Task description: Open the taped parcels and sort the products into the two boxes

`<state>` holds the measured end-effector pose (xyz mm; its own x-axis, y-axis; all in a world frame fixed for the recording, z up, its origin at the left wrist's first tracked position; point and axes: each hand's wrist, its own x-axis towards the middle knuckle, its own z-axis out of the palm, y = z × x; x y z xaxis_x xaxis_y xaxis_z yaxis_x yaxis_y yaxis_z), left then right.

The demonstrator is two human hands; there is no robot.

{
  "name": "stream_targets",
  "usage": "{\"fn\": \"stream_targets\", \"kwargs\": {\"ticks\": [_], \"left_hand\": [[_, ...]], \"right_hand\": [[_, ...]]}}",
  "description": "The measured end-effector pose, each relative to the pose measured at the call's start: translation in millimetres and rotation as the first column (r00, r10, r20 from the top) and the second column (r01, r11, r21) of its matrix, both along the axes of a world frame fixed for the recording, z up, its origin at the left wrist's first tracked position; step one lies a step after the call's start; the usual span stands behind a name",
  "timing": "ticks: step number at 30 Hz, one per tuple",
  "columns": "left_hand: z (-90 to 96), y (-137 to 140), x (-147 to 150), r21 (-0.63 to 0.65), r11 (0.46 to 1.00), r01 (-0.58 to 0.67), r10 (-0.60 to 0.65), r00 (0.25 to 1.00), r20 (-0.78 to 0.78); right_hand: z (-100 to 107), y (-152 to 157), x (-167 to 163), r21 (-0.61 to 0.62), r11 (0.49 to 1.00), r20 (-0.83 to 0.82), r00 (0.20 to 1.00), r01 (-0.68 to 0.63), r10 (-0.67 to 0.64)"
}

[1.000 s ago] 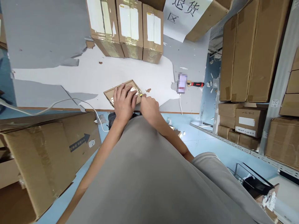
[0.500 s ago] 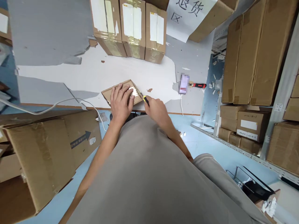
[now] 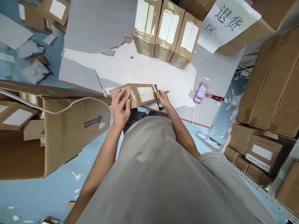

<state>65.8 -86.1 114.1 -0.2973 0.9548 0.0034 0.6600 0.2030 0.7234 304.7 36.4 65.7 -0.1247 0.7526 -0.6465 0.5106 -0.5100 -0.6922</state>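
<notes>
A small cardboard box [image 3: 133, 95] with a white label and clear tape lies at the front edge of the worktable. My left hand [image 3: 121, 107] grips its left end, fingers bent over the taped face and thumb along the near side. At the box's right end, my right hand [image 3: 164, 99] is closed around a yellow and black utility knife [image 3: 158, 98]. The knife lies along that end of the box; whether its blade is out, I cannot tell.
Three taped cartons [image 3: 167, 29] stand at the back of the worktable [image 3: 112, 67]. Right of them hangs a paper sign [image 3: 227, 21]. A phone [image 3: 200, 92] on a white cable and a red-black handled tool [image 3: 216, 98] lie at right. A large open carton [image 3: 67, 133] stands left, shelved boxes [image 3: 263, 84] right.
The box has been turned, so its labelled side now shows. My right hand has shifted with the knife to the box's right end. The view has swung left.
</notes>
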Motion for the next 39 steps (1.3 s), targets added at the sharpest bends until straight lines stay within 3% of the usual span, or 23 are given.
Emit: {"fn": "stream_targets", "kwargs": {"ticks": [3, 6, 11, 17, 21, 23, 26, 30, 32, 34, 39], "left_hand": [[2.6, -6.5, 4.3, 0.030, 0.992, -0.121, 0.119, 0.991, 0.059], [-3.0, -3.3, 10.4, -0.010, 0.983, -0.183, 0.183, 0.971, 0.152], [-34.2, 19.5, 27.5, -0.082, 0.993, -0.090, 0.115, 0.916, 0.385], [-84.4, 39.8, 50.0, -0.054, 0.999, 0.004, 0.027, 0.832, 0.555], [-101.5, 36.9, 55.6, -0.063, 0.998, 0.015, 0.026, 0.792, 0.610], [-101.0, 33.6, 57.3, -0.053, 0.999, 0.015, 0.021, 0.790, 0.613], [-94.8, 31.2, 59.4, -0.014, 1.000, 0.028, -0.016, 0.824, 0.567], [-91.3, 32.6, 60.6, 0.027, 0.999, 0.038, -0.046, 0.845, 0.533], [-93.2, 33.4, 60.7, 0.032, 0.999, 0.040, -0.051, 0.843, 0.535], [-96.3, 33.8, 60.8, 0.029, 0.999, 0.045, -0.053, 0.838, 0.543], [-103.1, 34.0, 61.5, 0.044, 0.998, 0.048, -0.065, 0.821, 0.567]], "right_hand": [[11.0, -8.1, -1.2, 0.049, 0.999, 0.014, 1.000, -0.022, 0.022], [33.8, -10.7, 15.4, 0.141, 0.988, 0.139, 0.990, -0.057, 0.037], [66.3, -18.6, 61.8, 0.280, 0.954, 0.380, 0.925, -0.104, -0.010], [52.3, -30.6, 106.3, 0.348, 0.933, 0.416, 0.908, -0.097, -0.060], [58.8, -37.2, 113.8, 0.402, 0.892, 0.492, 0.871, -0.207, -0.020], [73.2, -38.8, 104.7, 0.408, 0.856, 0.557, 0.829, -0.318, 0.043], [97.4, -37.3, 75.6, 0.277, 0.777, 0.618, 0.724, -0.566, 0.307], [116.7, -29.4, 30.2, 0.009, 0.554, 0.656, 0.423, -0.832, 0.625], [119.5, -24.8, 14.7, -0.082, 0.466, 0.674, 0.295, -0.881, 0.677], [119.8, -20.6, 5.9, -0.135, 0.415, 0.690, 0.215, -0.900, 0.691], [118.7, -14.5, 0.3, -0.179, 0.348, 0.703, 0.128, -0.920, 0.700]]}}
